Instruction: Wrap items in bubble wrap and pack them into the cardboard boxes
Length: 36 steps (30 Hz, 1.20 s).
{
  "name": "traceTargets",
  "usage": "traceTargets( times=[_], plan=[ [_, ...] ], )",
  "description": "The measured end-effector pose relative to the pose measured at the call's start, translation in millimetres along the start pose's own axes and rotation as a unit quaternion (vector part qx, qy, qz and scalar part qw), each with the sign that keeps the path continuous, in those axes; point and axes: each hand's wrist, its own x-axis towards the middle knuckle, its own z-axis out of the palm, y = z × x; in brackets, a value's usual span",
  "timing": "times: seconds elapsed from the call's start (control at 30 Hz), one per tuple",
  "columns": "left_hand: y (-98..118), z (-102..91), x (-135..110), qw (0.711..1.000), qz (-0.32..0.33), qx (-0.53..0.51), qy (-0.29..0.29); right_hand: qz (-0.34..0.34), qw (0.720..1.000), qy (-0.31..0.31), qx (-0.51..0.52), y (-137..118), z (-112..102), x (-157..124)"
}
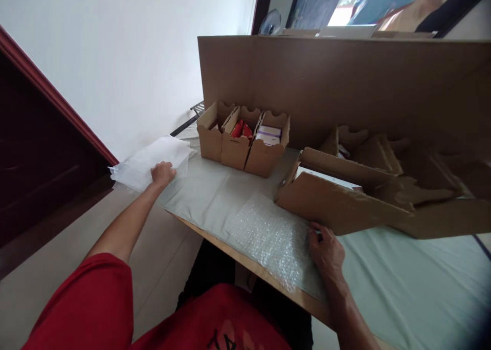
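My left hand is closed at the near right side of a pile of translucent white plastic sheets, its fingers gripping the upper layer. The pile lies over the table's left end. At the right edge of a clear bubble wrap sheet is my right hand, fingers curled and pinched at its border. That sheet lies flat, partly hanging past the front edge of the table. Just behind my right hand stands a long open cardboard bin with a white box inside.
Three cardboard bins stand side by side at the back; red packets and white-and-purple boxes show inside. More bins stand right. A tall cardboard panel rises behind. Pale cloth covers the table. Someone in blue is beyond.
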Motion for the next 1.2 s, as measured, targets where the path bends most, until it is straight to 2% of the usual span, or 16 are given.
traceTargets(
  times=[0.27, 0.63, 0.8, 0.9, 0.97, 1.03, 1.1, 1.13, 1.17, 1.2],
  plan=[
    [-18.5, -14.3, 22.4, 0.992, -0.031, -0.117, -0.024, 0.0, 1.0, 0.003, -0.007, -5.9, -2.5, -0.7],
    [-32.2, -29.8, 22.5, 0.953, -0.072, -0.292, -0.034, -0.002, 1.0, -0.024, -0.004, -7.8, -8.0, 2.2],
    [-25.4, -41.7, 23.6, 0.945, -0.053, -0.324, 0.011, 0.001, 1.0, -0.009, 0.01, -10.1, -9.5, 0.9],
    [-20.8, -54.5, 19.0, 0.945, -0.013, -0.324, 0.049, 0.008, 0.999, -0.02, 0.036, -9.3, -16.0, 4.8],
    [-16.0, -67.5, 6.9, 0.945, 0.028, -0.32, 0.057, 0.007, 0.999, -0.001, 0.05, -14.7, -26.4, 6.4],
    [-6.1, -82.4, -14.8, 0.949, 0.093, -0.299, 0.047, -0.006, 0.997, 0.033, 0.073, -31.1, -41.7, 2.6],
    [11.0, -95.5, -44.4, 0.949, 0.188, -0.25, 0.028, -0.017, 0.991, 0.031, 0.13, -60.9, -58.3, -8.1],
    [21.7, -100.2, -60.9, 0.945, 0.233, -0.229, 0.018, -0.01, 0.984, -0.002, 0.18, -79.4, -64.9, -15.2],
    [33.3, -103.0, -77.8, 0.935, 0.281, -0.215, 0.009, 0.006, 0.97, -0.06, 0.236, -98.7, -69.3, -22.5],
    [45.0, -103.5, -94.7, 0.918, 0.337, -0.211, 0.005, 0.028, 0.944, -0.129, 0.302, -116.9, -71.2, -29.1]
  ],
)
